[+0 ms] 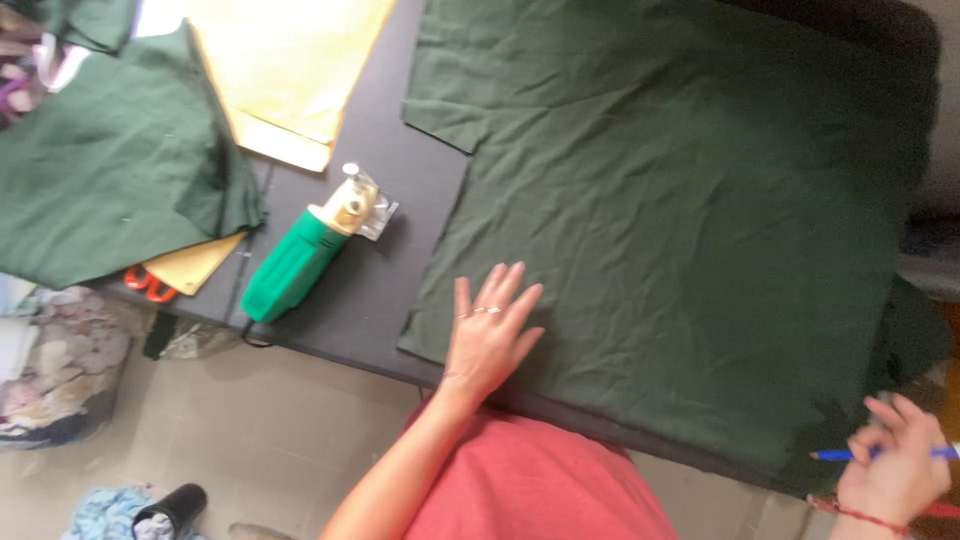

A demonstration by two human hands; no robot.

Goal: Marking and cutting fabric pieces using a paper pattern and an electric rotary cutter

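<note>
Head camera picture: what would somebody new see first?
The big dark green cloth spread over most of the black table catches the eye first, with the left hand pressed flat on its near edge. Left of it lies a bright green electric cutting tool with a round metal blade. At the lower right corner, the right hand holds a blue pen beside the cloth's edge.

Dark table (385, 285): big green fabric sheet (680, 220) spread flat over the right part, green electric cutter (305, 250) mid-left, second green cloth (110, 170) far left over yellow paper pattern (285, 65), orange scissors (150, 284) at the edge.
</note>
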